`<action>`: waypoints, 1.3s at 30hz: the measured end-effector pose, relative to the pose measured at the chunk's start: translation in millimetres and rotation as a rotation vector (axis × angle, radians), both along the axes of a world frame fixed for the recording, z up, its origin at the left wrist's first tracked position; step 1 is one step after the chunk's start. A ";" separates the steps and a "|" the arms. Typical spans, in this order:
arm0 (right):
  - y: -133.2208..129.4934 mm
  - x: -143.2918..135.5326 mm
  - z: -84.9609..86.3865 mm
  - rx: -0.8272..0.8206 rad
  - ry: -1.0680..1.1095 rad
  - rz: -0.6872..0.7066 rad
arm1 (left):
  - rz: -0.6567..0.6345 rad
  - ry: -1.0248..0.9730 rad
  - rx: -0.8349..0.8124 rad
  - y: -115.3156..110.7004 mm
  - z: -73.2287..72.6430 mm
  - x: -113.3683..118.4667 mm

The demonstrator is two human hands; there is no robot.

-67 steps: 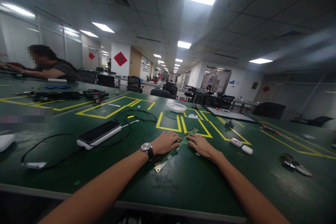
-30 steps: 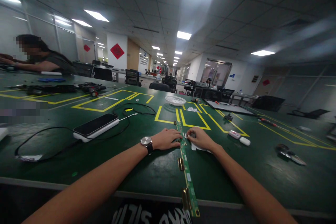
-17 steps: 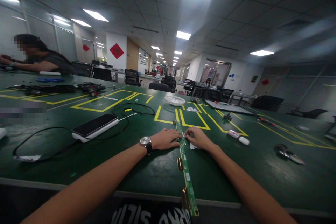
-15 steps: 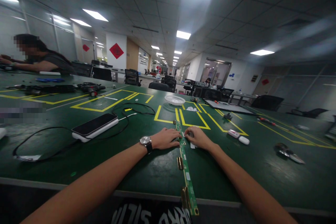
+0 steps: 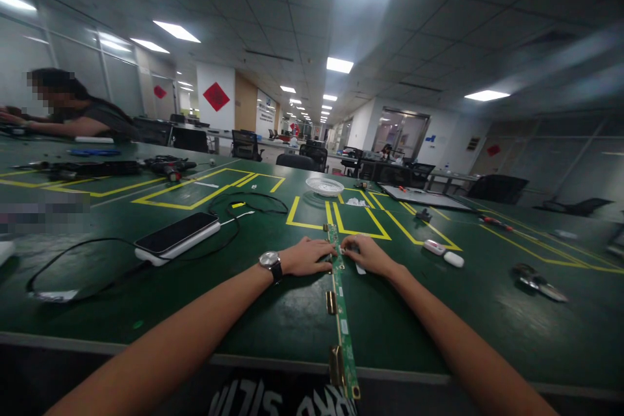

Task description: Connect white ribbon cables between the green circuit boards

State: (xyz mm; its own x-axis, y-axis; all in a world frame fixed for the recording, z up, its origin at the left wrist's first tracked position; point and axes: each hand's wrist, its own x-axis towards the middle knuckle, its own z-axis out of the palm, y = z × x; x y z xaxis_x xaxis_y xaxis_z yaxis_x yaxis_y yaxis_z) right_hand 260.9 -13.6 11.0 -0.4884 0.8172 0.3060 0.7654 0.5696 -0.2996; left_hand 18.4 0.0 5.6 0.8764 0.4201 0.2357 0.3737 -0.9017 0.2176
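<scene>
A long, narrow green circuit board (image 5: pixel 347 331) runs away from me, its near end sticking out over the table edge. Gold-coloured flex tabs (image 5: pixel 332 303) line its left side. My left hand (image 5: pixel 308 257), with a wristwatch (image 5: pixel 270 261) on the wrist, holds the board's far part, thumb and fingers against its left edge. Across from it, my right hand (image 5: pixel 368 253) has its fingers pinched together at the board's right edge. Something small and whitish shows at those fingertips, too small to name. A white slip (image 5: pixel 361 270) lies partly under the right hand.
Left on the green table (image 5: pixel 195 318) lie a phone on a white block (image 5: pixel 178 237) and a black cable (image 5: pixel 73 240). A white round basket (image 5: pixel 325 187) stands ahead. To the right are a small white case (image 5: pixel 453 260) and a metal tool (image 5: pixel 539 283). Another person (image 5: pixel 73 107) sits far left.
The near end of the circuit board has swung slightly to the left. Both hands remain in almost the same place on it.
</scene>
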 end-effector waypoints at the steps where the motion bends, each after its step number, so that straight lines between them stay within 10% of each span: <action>1: -0.4 -0.1 0.3 0.001 0.002 -0.003 | 0.000 0.000 0.002 -0.4 0.1 -0.1; 16: -0.1 -8.9 13.0 -0.054 -0.090 0.228 | 0.095 -0.250 0.114 4.5 6.7 -4.1; 26: -1.4 10.8 1.4 0.031 -0.415 -0.514 | 0.153 -0.225 0.208 5.7 9.7 -5.5; 39: -4.5 5.1 -4.8 -0.021 -0.429 -0.604 | 0.207 0.001 0.086 4.6 1.0 -7.3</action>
